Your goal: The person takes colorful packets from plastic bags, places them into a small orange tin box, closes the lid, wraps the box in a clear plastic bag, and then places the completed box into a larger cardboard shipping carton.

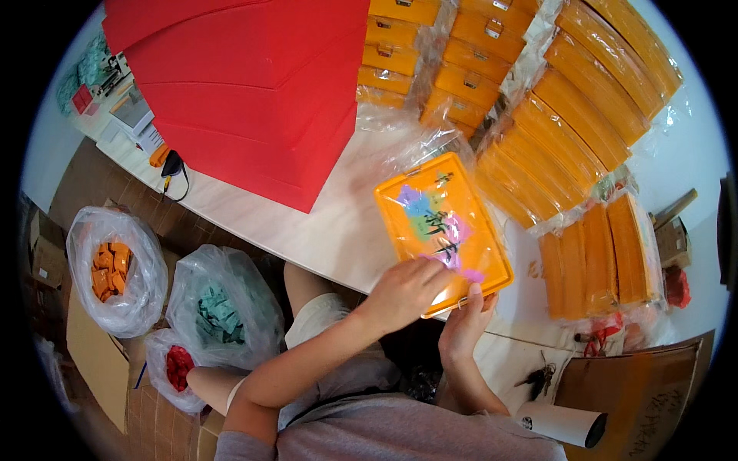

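Note:
A flat orange box with a colourful printed design and dark characters on its lid lies tilted above the table's near edge. Clear plastic wrap spreads out at its far end. My right hand grips the box's near right corner, thumb on top and fingers beneath. Across the near end of the lid is my left hand, its fingers curled closed against the surface; what they pinch is hidden.
Tall red boxes stand at the far left of the table. Plastic-wrapped orange boxes are stacked at the back and right. Open bags of orange packets, green packets and red packets stand low at left. Keys lie near a cardboard box.

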A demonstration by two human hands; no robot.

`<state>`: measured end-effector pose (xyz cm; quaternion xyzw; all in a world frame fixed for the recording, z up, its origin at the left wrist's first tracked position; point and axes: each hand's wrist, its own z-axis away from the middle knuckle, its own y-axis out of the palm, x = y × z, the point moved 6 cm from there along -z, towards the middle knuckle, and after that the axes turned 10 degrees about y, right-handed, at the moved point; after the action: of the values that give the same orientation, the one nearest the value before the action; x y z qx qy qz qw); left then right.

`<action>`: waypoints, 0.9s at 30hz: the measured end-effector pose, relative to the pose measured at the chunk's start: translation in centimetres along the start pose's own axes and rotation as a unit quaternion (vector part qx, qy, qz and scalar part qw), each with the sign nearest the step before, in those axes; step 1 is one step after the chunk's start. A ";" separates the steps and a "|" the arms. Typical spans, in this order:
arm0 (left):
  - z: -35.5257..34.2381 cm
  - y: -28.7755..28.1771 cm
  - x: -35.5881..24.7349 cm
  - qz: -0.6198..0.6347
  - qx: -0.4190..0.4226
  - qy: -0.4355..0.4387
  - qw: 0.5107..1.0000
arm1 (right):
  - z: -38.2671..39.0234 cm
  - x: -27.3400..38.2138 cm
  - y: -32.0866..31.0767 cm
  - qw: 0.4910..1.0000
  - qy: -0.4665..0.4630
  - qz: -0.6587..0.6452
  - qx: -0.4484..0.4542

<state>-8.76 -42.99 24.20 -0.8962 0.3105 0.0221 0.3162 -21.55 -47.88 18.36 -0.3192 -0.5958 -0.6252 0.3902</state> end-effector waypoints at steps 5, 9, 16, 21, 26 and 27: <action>0.7 0.0 -3.1 0.047 -0.024 -0.023 0.998 | 0.5 0.3 0.3 0.999 0.014 0.038 0.020; 1.3 -0.9 -6.1 0.072 -0.042 0.017 0.996 | 0.9 1.2 1.0 0.997 -0.037 0.061 0.020; 1.8 -1.2 -9.7 0.160 -0.044 0.058 0.984 | -0.2 -0.3 -2.5 0.997 0.005 -0.024 0.077; 5.2 -12.7 -7.4 0.070 -0.234 0.070 0.967 | 2.9 2.6 3.6 0.959 0.054 0.020 0.276; 14.8 -19.0 0.9 0.314 -0.609 -0.220 0.695 | 5.7 2.3 9.4 0.872 0.115 -0.006 0.476; 15.2 -19.1 0.2 0.396 -0.571 -0.201 0.691 | 6.3 0.6 10.5 0.877 0.126 0.014 0.464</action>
<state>4.70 -22.73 22.52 -0.6721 0.4929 0.4977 -0.2399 -13.11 -41.56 24.65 -0.0281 -0.7589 -0.3067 0.5738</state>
